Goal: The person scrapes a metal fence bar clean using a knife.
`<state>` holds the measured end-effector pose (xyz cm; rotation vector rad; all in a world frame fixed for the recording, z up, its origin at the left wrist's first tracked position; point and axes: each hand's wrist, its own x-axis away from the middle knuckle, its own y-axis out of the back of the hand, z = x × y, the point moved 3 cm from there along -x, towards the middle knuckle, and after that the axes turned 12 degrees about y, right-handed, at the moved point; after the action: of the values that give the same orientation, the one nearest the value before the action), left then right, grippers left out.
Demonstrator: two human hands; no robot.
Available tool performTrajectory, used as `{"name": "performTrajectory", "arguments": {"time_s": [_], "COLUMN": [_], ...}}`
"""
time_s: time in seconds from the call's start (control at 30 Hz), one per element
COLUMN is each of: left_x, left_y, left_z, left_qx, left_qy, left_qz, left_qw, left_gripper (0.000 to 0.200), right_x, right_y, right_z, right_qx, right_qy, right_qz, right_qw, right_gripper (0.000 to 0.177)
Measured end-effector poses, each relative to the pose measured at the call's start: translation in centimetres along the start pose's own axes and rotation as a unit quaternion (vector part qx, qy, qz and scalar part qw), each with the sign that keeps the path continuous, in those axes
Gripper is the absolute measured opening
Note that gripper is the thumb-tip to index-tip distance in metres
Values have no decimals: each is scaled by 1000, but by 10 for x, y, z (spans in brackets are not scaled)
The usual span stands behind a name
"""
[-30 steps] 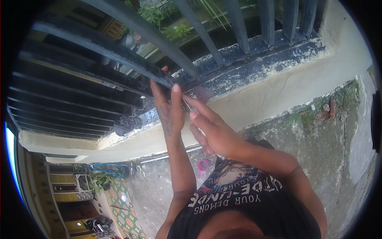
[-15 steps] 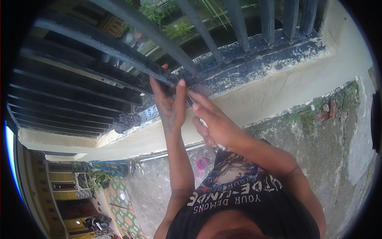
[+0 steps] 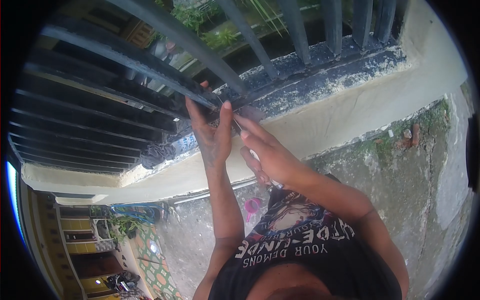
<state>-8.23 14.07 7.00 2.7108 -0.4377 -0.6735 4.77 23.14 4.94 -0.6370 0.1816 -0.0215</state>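
Note:
My left hand (image 3: pixel 214 137) is wrapped round the foot of a dark metal fence bar (image 3: pixel 150 74), with its thumb in front and fingertips showing behind. Close beside it, my right hand (image 3: pixel 272 157) is closed on a thin-bladed tool (image 3: pixel 238 124) with a pale handle. The thin metal part points up and left past my left thumb toward the bottom of the bar. My right index finger stretches along it. Where the tool's tip meets the bar is hidden by my left thumb. A ledge (image 3: pixel 300 100) with flaking dark paint runs under the bars.
A dark crumpled cloth (image 3: pixel 156 155) lies on the ledge left of my hands. Below the cream wall (image 3: pixel 340 122), a pink dipper (image 3: pixel 252 205) sits on the concrete floor (image 3: pixel 200 220). Brick pieces (image 3: pixel 415 135) lie at the right. Plants (image 3: pixel 220 37) grow beyond the fence.
The view has shifted very slightly. Both hands keep nearly the same pose at the foot of the bar, with the tool still in my right hand.

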Motion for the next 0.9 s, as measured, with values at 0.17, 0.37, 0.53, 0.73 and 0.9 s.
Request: {"name": "performTrajectory", "arguments": {"time_s": [0.17, 0.37, 0.53, 0.73, 0.9], "left_x": [-3, -3, 2, -2, -3], "left_y": [3, 3, 0, 3, 1], "left_z": [-4, -3, -7, -12, -7], "left_qx": [45, 52, 44, 83, 57], "left_qy": [-7, -23, 22, -32, 27], "left_qz": [12, 10, 11, 15, 16], "left_qw": [999, 998, 999, 996, 998], "left_gripper": [69, 68, 68, 64, 66], "right_x": [8, 7, -6, 6, -3], "right_y": [-11, -13, -7, -19, -11], "right_z": [10, 10, 1, 18, 9], "right_qx": [-25, -40, -11, 13, 0], "right_qy": [-7, -1, 6, 45, 20], "right_qz": [13, 13, -4, 37, 8], "right_qw": [1000, 999, 1000, 998, 1000], "right_gripper": [55, 55, 55, 55, 55]}}
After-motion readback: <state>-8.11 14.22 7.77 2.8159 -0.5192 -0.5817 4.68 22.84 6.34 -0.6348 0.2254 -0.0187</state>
